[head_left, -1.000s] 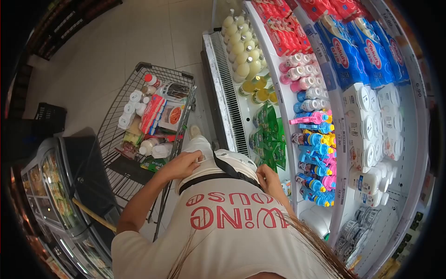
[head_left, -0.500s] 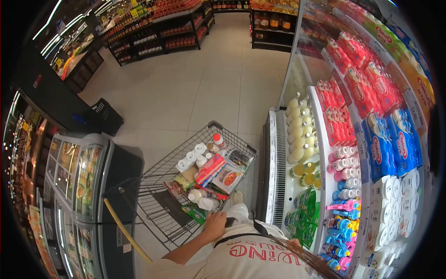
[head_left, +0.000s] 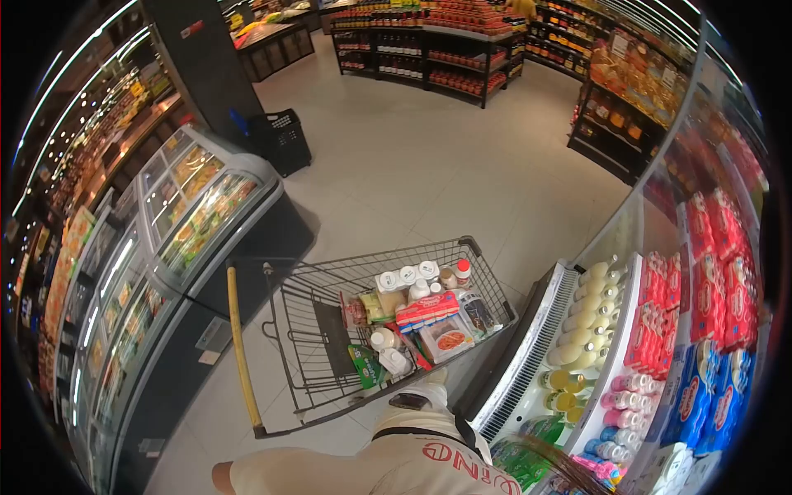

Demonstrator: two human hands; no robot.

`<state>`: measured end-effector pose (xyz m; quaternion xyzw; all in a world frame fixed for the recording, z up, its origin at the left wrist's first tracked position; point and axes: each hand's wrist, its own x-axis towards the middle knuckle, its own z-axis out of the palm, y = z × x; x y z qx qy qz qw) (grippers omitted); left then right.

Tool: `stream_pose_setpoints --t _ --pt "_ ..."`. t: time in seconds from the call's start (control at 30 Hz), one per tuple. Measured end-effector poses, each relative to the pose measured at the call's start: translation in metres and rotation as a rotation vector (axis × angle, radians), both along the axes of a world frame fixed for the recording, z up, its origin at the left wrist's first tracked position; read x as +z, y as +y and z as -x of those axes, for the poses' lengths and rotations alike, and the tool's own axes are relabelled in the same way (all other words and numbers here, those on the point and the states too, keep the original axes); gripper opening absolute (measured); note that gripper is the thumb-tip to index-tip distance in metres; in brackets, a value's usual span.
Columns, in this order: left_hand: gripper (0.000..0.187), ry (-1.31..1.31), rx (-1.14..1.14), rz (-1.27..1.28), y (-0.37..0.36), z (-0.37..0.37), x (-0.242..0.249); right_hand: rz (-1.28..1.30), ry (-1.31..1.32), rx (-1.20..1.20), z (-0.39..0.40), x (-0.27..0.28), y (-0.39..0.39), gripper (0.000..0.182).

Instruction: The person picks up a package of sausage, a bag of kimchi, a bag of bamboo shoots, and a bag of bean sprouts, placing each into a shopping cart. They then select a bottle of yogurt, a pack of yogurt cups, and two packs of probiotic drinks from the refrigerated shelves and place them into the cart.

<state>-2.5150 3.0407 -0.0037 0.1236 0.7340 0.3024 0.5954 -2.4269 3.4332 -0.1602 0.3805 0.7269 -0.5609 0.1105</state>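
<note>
Neither of my hands shows; a bit of bare arm (head_left: 221, 478) beyond my left sleeve (head_left: 285, 473) appears at the bottom edge. In front of me stands a wire shopping cart (head_left: 305, 375) with a yellow handle bar (head_left: 237, 346) at its left end. In it lie a red multipack of small bottles (head_left: 426, 310), a boxed food pack with a dish pictured on it (head_left: 446, 339), a green bag (head_left: 365, 365), white-lidded cups (head_left: 407, 275), a red-capped bottle (head_left: 463, 271) and white bottles (head_left: 384, 339).
An open chilled shelf on my right holds yellowish bottles (head_left: 587, 322), red multipacks (head_left: 726, 268) and blue multipacks (head_left: 691, 396). To the left stands a glass-topped display case (head_left: 239, 223). A black basket (head_left: 280, 142) sits beyond it. Bottle shelves (head_left: 421, 62) line the far aisle.
My view has swung right, with the shelves and cart shifting in the picture. My left hand, earlier at my waist, has left the view. The cart's whole handle now shows.
</note>
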Motion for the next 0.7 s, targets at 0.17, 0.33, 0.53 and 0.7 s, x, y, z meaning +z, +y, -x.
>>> stream_pose_setpoints --t 0.17,0.33,0.53,0.7 --pt "0.028 -0.098 0.081 -0.092 0.007 -0.023 -0.005 -0.001 -0.037 0.162 0.014 0.003 0.004 0.018" --pt "0.030 -0.258 0.122 -0.188 0.013 -0.049 -0.010 -0.008 -0.077 0.245 -0.017 0.018 0.013 0.019" --pt "0.031 -0.629 0.116 -0.211 0.006 -0.079 -0.011 -0.015 -0.230 0.427 -0.077 0.066 0.020 0.020" --pt "0.033 -0.853 0.033 -0.181 0.003 -0.075 -0.008 -0.109 -0.240 1.135 -0.066 0.113 0.042 0.022"
